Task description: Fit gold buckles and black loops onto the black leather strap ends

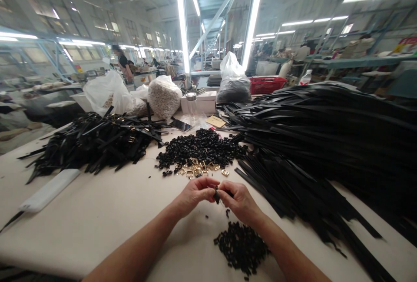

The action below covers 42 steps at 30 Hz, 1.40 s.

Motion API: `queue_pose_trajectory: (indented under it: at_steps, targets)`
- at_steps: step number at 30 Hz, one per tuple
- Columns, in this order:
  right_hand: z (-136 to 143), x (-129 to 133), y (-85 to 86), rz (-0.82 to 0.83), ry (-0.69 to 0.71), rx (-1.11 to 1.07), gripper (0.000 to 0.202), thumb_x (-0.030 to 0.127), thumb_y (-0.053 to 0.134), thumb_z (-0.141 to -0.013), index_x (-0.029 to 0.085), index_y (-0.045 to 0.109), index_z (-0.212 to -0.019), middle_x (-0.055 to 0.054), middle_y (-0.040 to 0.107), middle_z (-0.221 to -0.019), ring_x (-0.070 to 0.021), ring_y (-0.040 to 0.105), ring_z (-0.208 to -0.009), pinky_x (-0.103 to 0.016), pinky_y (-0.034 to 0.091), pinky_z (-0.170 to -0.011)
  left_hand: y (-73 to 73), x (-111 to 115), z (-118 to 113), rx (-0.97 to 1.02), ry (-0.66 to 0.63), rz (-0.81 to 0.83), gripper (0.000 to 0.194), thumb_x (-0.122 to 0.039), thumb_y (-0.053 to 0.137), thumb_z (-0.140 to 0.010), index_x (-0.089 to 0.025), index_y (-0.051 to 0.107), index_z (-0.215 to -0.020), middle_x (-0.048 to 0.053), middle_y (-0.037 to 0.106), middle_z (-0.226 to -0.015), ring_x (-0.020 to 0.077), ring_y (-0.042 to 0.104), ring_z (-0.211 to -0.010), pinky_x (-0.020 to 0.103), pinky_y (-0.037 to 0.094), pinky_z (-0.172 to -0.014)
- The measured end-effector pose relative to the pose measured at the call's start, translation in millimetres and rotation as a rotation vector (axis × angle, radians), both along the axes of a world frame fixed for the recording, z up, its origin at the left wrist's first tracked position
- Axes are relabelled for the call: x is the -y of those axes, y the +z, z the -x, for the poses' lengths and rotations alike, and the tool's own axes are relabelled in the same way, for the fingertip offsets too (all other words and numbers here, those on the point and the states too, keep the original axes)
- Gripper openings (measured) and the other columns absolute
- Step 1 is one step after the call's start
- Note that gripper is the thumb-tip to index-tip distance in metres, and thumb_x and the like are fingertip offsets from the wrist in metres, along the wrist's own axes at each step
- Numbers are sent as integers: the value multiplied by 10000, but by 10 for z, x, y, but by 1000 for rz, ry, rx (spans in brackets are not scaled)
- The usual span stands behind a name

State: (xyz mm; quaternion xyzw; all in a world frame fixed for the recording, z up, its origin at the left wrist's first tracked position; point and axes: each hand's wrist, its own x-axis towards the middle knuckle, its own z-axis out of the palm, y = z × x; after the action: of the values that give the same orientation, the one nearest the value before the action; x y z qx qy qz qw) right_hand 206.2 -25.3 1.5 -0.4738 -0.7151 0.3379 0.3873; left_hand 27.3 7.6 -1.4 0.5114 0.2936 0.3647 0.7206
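My left hand (pixel 198 194) and my right hand (pixel 235 197) meet over the table in front of me, fingertips nearly touching. Both pinch a small black strap piece (pixel 216 196), whose tip pokes out below the fingers; the rest of it is hidden. Just beyond the hands lie gold buckles (pixel 197 168), in front of a pile of black loops (pixel 202 145). Nearer to me, by my right forearm, is a heap of tiny black pieces (pixel 241 247).
Black straps with buckles (pixel 97 141) are heaped at left, behind a white bar-shaped device (pixel 50 190) with a cord. Long black strips (pixel 319 134) cover the right side. Behind stand a glass jar (pixel 191 106), plastic bags (pixel 164 95) and a red basket (pixel 267 84). A person stands far left.
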Motion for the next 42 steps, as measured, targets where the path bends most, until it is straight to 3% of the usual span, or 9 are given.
queue_pose_trajectory:
  at_steps: [5, 11, 14, 18, 22, 25, 28, 35, 42]
  targets:
    - [-20, -20, -20, 16, 27, 63, 352, 371, 477, -934, 185, 564, -649, 31, 553, -546, -105, 489, -509, -207, 350, -516, -35, -53, 26, -20, 81, 41, 297, -292, 826, -646, -124, 666, -831, 24, 648, -719, 103, 573, -593, 220, 452, -578]
    - [-113, -37, 20, -271, -181, 318, 320, 374, 382, -982, 202, 637, -895, 17, 598, -569, -135, 568, -524, -236, 356, -558, 6, -55, 53, -103, 82, 1, 301, -273, 797, -633, -126, 645, -847, 17, 630, -726, 113, 571, -607, 227, 440, -577]
    - [-136, -45, -5, -399, -210, 401, 290, 338, 394, -985, 197, 646, -963, -15, 675, -672, -150, 623, -569, -244, 369, -577, -16, -23, 52, -292, 18, -127, 178, -221, 708, -682, -122, 668, -825, 11, 612, -687, 97, 518, -582, 213, 398, -555]
    - [-132, -65, -34, -496, -164, 456, 235, 274, 424, -978, 198, 646, -962, -45, 713, -822, -170, 662, -716, -246, 412, -666, -52, 2, 49, -545, 94, -402, 74, -163, 612, -701, -133, 680, -704, 8, 601, -647, 105, 488, -593, 212, 356, -542]
    - [-141, -65, 33, -574, -266, 342, 187, 245, 457, -951, 187, 633, -977, -83, 674, -963, -207, 619, -913, -300, 430, -834, -50, -21, 21, -407, 145, -236, 67, -187, 617, -685, -131, 654, -676, 1, 592, -616, 105, 487, -571, 212, 369, -545]
    - [-123, -41, 85, -488, -247, 289, 212, 276, 504, -921, 193, 616, -761, -53, 629, -781, -188, 595, -758, -296, 446, -736, -35, -34, -12, -204, 176, -20, 114, -235, 668, -679, -128, 640, -706, -2, 595, -621, 105, 511, -571, 215, 403, -571]
    - [-54, -24, 73, -280, -92, 232, 161, 325, 599, -869, 205, 654, -777, -23, 625, -752, -167, 583, -688, -270, 447, -655, -28, -20, -37, -102, 177, 47, 156, -258, 709, -677, -122, 651, -728, 1, 602, -647, 97, 517, -583, 202, 404, -576]
    - [98, -43, -44, 48, -59, -299, 250, 394, 639, -845, 194, 723, -970, -57, 682, -956, -225, 620, -905, -308, 482, -815, -50, 23, -92, -126, 162, 33, 235, -329, 734, -678, -116, 664, -750, 20, 619, -628, 120, 566, -574, 214, 422, -559]
    - [113, -55, -72, 200, -78, -556, 264, 404, 678, -814, 183, 732, -949, -50, 706, -867, -209, 627, -829, -292, 493, -750, -110, 41, -179, -170, 195, -74, 291, -386, 739, -684, -106, 683, -741, 22, 610, -598, 103, 535, -529, 212, 408, -532]
